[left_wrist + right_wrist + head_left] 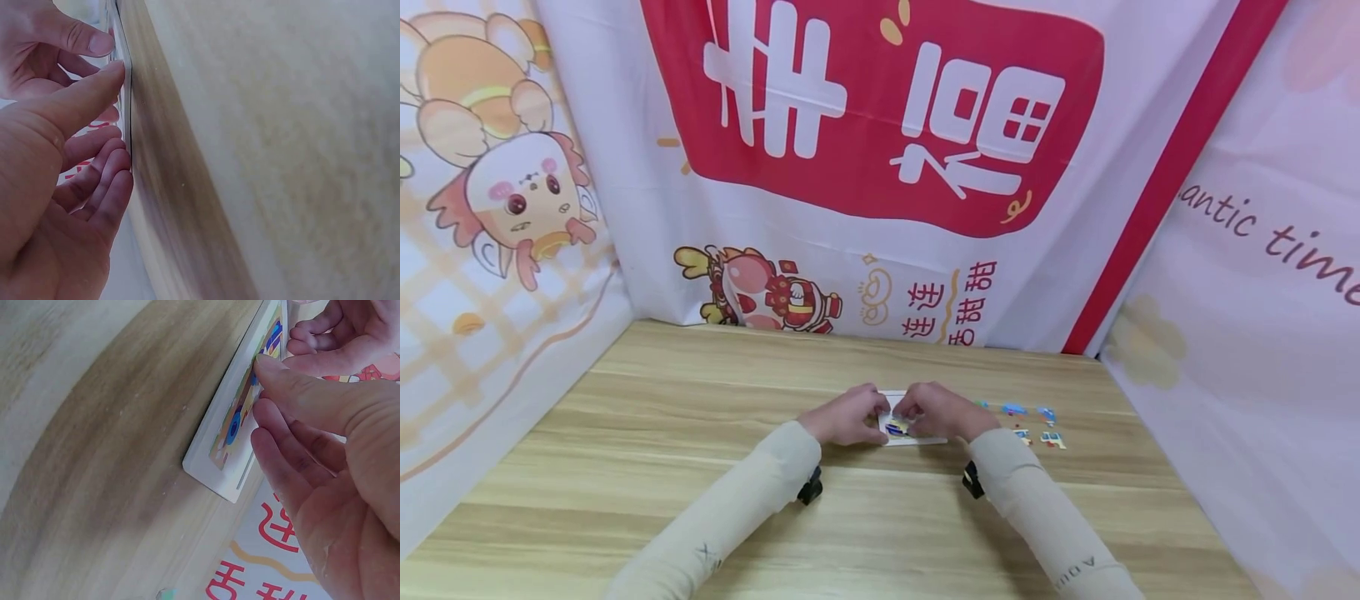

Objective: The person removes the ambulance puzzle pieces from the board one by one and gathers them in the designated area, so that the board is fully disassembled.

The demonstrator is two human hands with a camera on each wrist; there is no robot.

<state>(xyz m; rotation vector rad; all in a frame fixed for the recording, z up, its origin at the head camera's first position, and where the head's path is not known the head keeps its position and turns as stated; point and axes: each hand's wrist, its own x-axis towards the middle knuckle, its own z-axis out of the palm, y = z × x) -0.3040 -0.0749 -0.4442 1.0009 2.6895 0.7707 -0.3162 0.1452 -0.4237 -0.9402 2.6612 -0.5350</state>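
A small jigsaw board (pixel 921 441) with a white rim lies flat on the table, between both hands. My left hand (pixel 853 415) holds its left edge, thumb near and curled fingers farther along in the left wrist view. Over the board, my right hand (pixel 946 410) has its thumb and fingers brought together on a colourful puzzle piece (pixel 254 380), mostly hidden by the fingertips. Blue, yellow and tan printing shows in the tray part of the board (pixel 232 428). Several loose puzzle pieces (pixel 1052 439) lie to the right of the right hand.
The wood-grain table (pixel 737 375) extends around the board. A printed cloth (pixel 880 200) hangs behind it, with more cloth on the left (pixel 512 333) and right (pixel 1240 333). Dark wrist cameras (pixel 810 486) sit under both sleeves.
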